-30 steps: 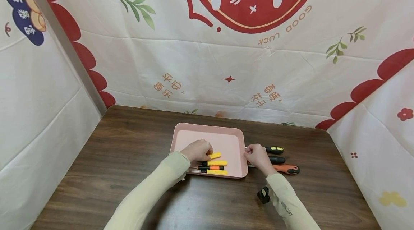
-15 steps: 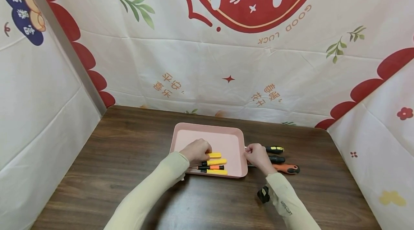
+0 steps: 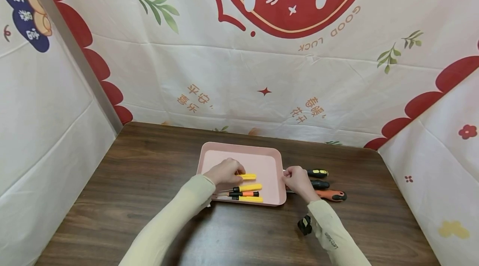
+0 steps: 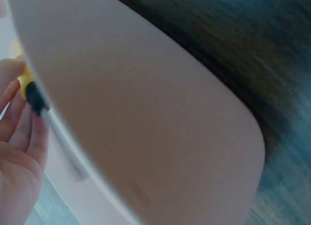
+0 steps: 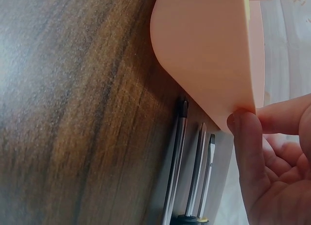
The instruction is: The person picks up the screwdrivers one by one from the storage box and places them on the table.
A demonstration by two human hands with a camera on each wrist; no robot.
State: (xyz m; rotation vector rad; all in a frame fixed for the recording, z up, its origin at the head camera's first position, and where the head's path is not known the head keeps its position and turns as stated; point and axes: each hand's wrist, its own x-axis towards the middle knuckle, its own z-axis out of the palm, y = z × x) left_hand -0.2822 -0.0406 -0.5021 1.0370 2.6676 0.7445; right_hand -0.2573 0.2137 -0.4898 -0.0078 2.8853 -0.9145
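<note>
Left hand [image 3: 223, 171]: pinches farthest yellow screwdriver [image 3: 248, 176] | Location: within pink tray [image 3: 258, 161], lying left-to-right, handle toward right hand [image 3: 298, 179]; left nearer | Right: pinches tray's right side | Floor contact: cannot tell

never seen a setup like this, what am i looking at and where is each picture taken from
There is no machine at work here: these are a person's two bare hands. The wide views come from a camera on the head, the close ones from a camera on each wrist. A pink tray sits on a wood-grain table. The left hand holds a yellow-handled screwdriver; in the tray lie two more yellow ones and an orange-and-black one. The right hand pinches the tray at its right side, where three more screwdrivers lie on the table.
</note>
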